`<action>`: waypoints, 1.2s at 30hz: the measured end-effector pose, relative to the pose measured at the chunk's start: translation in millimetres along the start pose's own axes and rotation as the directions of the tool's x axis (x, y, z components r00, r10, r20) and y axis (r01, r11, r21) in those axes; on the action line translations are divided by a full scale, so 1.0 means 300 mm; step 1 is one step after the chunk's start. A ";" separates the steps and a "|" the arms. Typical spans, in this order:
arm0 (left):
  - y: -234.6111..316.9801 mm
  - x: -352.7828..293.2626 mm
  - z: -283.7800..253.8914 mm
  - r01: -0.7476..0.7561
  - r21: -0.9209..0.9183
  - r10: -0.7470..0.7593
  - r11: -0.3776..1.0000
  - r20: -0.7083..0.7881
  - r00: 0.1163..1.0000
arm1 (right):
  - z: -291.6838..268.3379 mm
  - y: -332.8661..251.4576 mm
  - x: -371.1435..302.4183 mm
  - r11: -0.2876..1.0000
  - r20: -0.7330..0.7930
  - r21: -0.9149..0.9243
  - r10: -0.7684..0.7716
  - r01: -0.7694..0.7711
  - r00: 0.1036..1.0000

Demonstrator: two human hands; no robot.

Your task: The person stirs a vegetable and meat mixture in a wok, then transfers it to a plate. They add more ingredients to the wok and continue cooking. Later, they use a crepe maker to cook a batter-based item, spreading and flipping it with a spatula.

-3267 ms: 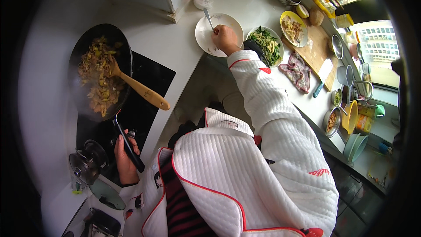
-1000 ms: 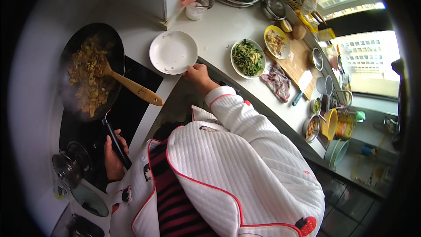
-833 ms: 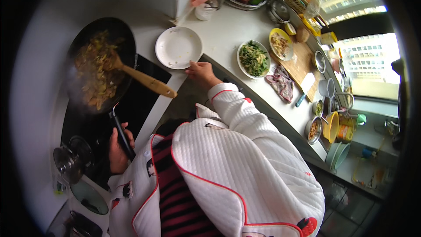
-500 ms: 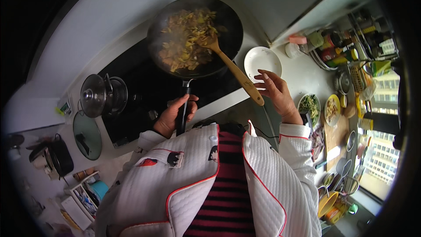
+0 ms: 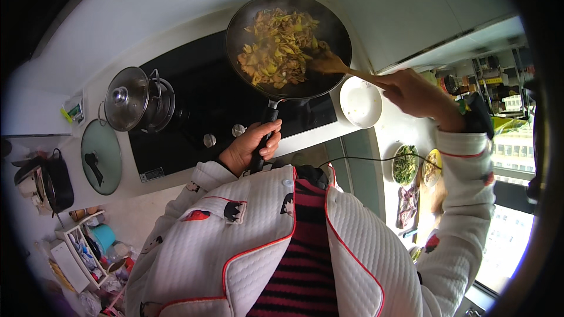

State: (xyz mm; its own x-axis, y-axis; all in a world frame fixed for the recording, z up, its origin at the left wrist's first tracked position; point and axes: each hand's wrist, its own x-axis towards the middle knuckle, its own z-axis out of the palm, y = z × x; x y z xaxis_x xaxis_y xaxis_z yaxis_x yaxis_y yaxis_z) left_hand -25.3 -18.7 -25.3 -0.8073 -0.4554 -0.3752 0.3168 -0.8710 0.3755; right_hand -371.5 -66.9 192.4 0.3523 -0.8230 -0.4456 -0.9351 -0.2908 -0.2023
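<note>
Right hand closed around a wooden spatula, whose blade sits in the right side of a black pan, far centre; left hand wrapped around the pan's handle on its near side. Chopped food lies inside. Plate just to the right, lidded pot to the left

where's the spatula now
Right of centre in the head view, the wooden spatula has its blade in the black pan, its handle in the right hand.
</note>
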 end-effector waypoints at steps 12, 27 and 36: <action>-0.006 -0.005 0.012 0.003 0.061 -0.001 0.998 -0.032 0.999 | 0.228 -0.237 0.236 0.570 0.178 0.805 0.033 -0.164 0.984; 0.023 -0.031 0.019 0.050 0.171 -0.039 0.984 -0.068 0.997 | 0.023 -0.168 -0.068 0.948 0.238 0.314 -0.031 -0.046 0.971; 0.042 -0.060 0.040 0.062 0.188 -0.047 0.980 -0.086 0.995 | 0.233 -0.214 0.235 0.830 -0.192 0.557 0.165 -0.031 0.967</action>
State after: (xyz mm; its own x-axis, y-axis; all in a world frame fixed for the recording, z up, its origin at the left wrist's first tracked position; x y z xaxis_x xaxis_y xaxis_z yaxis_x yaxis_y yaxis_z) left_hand -12.7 -19.4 -3.6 -0.7755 -0.4283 -0.4638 0.1664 -0.8474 0.5042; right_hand -284.2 -72.0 112.9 0.1795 -0.9377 -0.2973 -0.7665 0.0561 -0.6398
